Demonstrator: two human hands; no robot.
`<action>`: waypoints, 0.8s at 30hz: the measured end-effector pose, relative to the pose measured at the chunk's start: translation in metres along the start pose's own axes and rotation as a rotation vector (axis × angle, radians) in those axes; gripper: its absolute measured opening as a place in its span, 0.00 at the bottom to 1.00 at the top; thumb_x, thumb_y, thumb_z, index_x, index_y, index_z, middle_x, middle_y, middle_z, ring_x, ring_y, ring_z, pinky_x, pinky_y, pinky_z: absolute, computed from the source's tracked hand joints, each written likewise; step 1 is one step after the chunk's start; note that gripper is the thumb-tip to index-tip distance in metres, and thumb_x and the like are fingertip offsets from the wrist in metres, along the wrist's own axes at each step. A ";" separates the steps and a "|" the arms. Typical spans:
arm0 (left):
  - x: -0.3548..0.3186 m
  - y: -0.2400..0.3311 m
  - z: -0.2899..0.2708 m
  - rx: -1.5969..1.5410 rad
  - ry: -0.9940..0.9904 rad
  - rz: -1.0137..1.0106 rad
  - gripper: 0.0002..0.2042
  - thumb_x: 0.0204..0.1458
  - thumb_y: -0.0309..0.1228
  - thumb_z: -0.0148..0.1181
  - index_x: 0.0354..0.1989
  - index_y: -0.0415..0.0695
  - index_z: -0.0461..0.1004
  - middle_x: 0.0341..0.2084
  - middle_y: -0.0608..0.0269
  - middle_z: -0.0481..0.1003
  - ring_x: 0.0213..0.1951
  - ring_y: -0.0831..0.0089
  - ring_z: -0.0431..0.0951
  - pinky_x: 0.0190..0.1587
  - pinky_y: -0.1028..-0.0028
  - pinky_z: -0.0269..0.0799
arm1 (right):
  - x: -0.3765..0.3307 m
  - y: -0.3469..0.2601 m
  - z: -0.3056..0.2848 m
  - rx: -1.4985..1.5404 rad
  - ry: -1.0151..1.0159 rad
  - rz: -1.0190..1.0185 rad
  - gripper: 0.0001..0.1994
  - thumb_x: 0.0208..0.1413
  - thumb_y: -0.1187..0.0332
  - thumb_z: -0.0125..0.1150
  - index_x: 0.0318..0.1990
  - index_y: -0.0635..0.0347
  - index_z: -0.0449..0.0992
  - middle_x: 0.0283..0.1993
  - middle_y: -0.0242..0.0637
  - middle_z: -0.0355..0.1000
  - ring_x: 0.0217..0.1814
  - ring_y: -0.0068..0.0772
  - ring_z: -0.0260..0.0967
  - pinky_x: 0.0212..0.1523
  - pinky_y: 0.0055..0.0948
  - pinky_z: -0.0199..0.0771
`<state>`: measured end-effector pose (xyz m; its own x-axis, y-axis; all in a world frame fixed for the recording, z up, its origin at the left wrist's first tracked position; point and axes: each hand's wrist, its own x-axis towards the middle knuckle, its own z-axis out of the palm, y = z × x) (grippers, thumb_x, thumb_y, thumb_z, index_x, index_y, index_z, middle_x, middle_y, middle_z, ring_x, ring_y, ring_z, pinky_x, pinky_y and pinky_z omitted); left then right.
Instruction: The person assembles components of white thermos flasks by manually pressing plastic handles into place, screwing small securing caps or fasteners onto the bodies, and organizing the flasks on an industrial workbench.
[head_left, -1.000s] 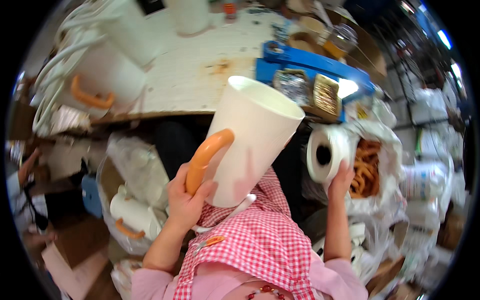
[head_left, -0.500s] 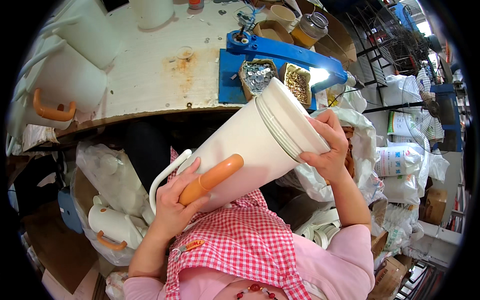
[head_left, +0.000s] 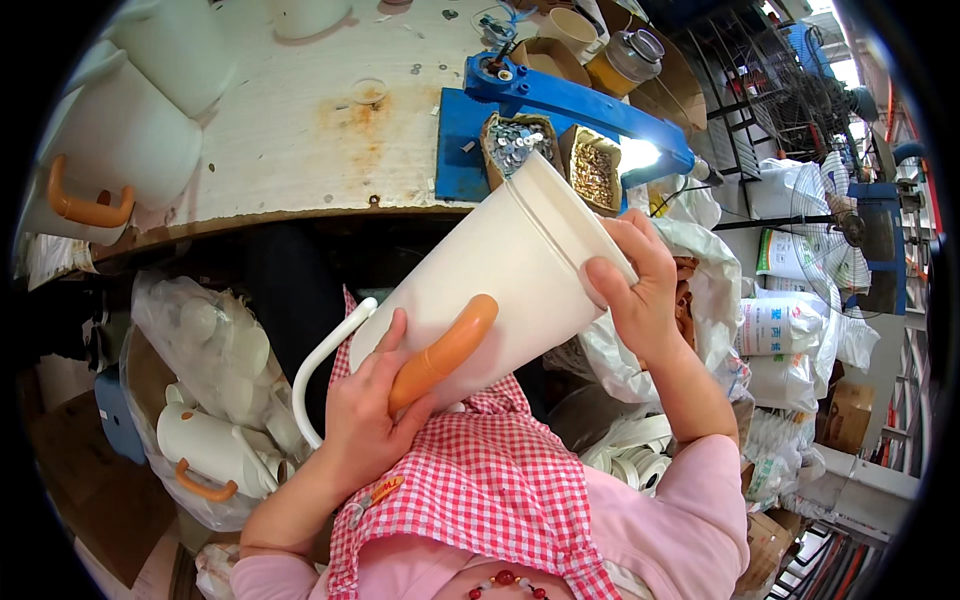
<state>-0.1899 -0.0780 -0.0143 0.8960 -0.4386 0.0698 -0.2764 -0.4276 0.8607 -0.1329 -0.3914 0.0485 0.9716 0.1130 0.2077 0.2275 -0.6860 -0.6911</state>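
Jug (head_left: pixel 490 290), cream-white and tapered, lies tilted in both hands below the desk (head_left: pixel 300 130) edge, wide rim up toward a blue press (head_left: pixel 560 100), narrow base down over a pink checked apron (head_left: pixel 470 490). An orange handle (head_left: pixel 443 352) runs along the jug's side, and a thin white loop (head_left: pixel 320 365) curves off its base. Left hand (head_left: pixel 365 420) has its fingers clenched on the orange handle. Right hand (head_left: pixel 640 290) grasps the jug's rim, fingers (head_left: pixel 605 280) curled over the edge. Just above the rim, two boxes (head_left: pixel 555 150) of small metal parts sit on the press. Left of the jug, a clear bag (head_left: pixel 210 400) holds more jugs; others with orange handles lie on the desk's far left.
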 end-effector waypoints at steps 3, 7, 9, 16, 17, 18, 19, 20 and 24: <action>-0.001 0.015 0.007 0.036 -0.026 -0.025 0.21 0.50 0.34 0.69 0.49 0.36 0.72 0.64 0.34 0.64 0.37 0.50 0.83 0.37 0.63 0.80 | 0.012 -0.008 0.003 -0.115 -0.039 0.049 0.20 0.59 0.57 0.64 0.51 0.63 0.79 0.40 0.41 0.69 0.44 0.36 0.69 0.47 0.33 0.69; 0.002 0.006 0.008 0.083 -0.012 0.032 0.21 0.49 0.32 0.70 0.49 0.36 0.72 0.65 0.34 0.64 0.36 0.50 0.83 0.36 0.64 0.80 | 0.021 -0.006 0.001 -0.030 -0.078 0.130 0.20 0.63 0.57 0.60 0.54 0.62 0.76 0.43 0.41 0.70 0.45 0.36 0.69 0.51 0.34 0.69; 0.004 0.000 0.006 0.053 -0.030 0.075 0.21 0.49 0.32 0.70 0.49 0.36 0.72 0.65 0.35 0.64 0.35 0.50 0.83 0.36 0.65 0.80 | 0.024 -0.006 -0.010 0.236 -0.192 0.177 0.25 0.65 0.49 0.55 0.52 0.66 0.74 0.45 0.34 0.72 0.50 0.28 0.66 0.55 0.30 0.66; 0.006 0.010 0.001 0.058 -0.072 0.015 0.25 0.46 0.33 0.73 0.52 0.37 0.72 0.65 0.41 0.66 0.37 0.54 0.84 0.37 0.65 0.80 | 0.065 -0.011 0.004 0.313 -0.463 -0.274 0.52 0.59 0.25 0.31 0.76 0.64 0.49 0.79 0.48 0.48 0.83 0.39 0.37 0.78 0.40 0.32; -0.001 0.006 0.001 0.082 -0.046 0.034 0.25 0.46 0.34 0.73 0.52 0.38 0.73 0.65 0.42 0.66 0.37 0.54 0.84 0.37 0.65 0.80 | 0.073 -0.017 0.001 0.386 -0.515 -0.193 0.51 0.59 0.27 0.34 0.76 0.64 0.48 0.79 0.48 0.48 0.82 0.40 0.39 0.78 0.40 0.33; -0.004 0.003 0.003 0.098 -0.035 0.074 0.25 0.46 0.35 0.73 0.52 0.39 0.73 0.65 0.42 0.66 0.36 0.55 0.84 0.37 0.64 0.80 | 0.080 -0.012 -0.005 0.441 -0.501 -0.141 0.52 0.58 0.26 0.34 0.76 0.64 0.49 0.78 0.49 0.48 0.80 0.41 0.42 0.76 0.41 0.38; -0.014 0.005 -0.001 0.108 -0.035 0.071 0.24 0.47 0.37 0.72 0.51 0.42 0.74 0.65 0.44 0.66 0.35 0.55 0.84 0.36 0.64 0.80 | 0.082 0.008 -0.005 0.517 -0.468 -0.069 0.53 0.57 0.25 0.34 0.76 0.63 0.49 0.77 0.51 0.49 0.78 0.41 0.45 0.74 0.42 0.42; -0.020 0.007 -0.003 0.103 -0.050 0.091 0.22 0.48 0.39 0.71 0.51 0.46 0.75 0.65 0.45 0.67 0.33 0.56 0.84 0.36 0.63 0.80 | 0.082 0.031 -0.001 0.609 -0.414 0.044 0.54 0.56 0.23 0.35 0.76 0.63 0.49 0.77 0.52 0.50 0.76 0.42 0.48 0.72 0.42 0.47; -0.013 -0.012 0.013 0.044 0.036 0.174 0.17 0.48 0.44 0.69 0.41 0.48 0.74 0.64 0.51 0.69 0.31 0.56 0.83 0.33 0.62 0.80 | 0.037 0.141 0.028 1.023 -0.325 0.413 0.58 0.51 0.18 0.36 0.75 0.60 0.49 0.74 0.58 0.52 0.69 0.44 0.60 0.65 0.44 0.67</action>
<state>-0.2026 -0.0780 -0.0320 0.8451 -0.4806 0.2344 -0.4423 -0.3820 0.8114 -0.0626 -0.4638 -0.0605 0.9211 0.2977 -0.2508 -0.3107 0.1743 -0.9344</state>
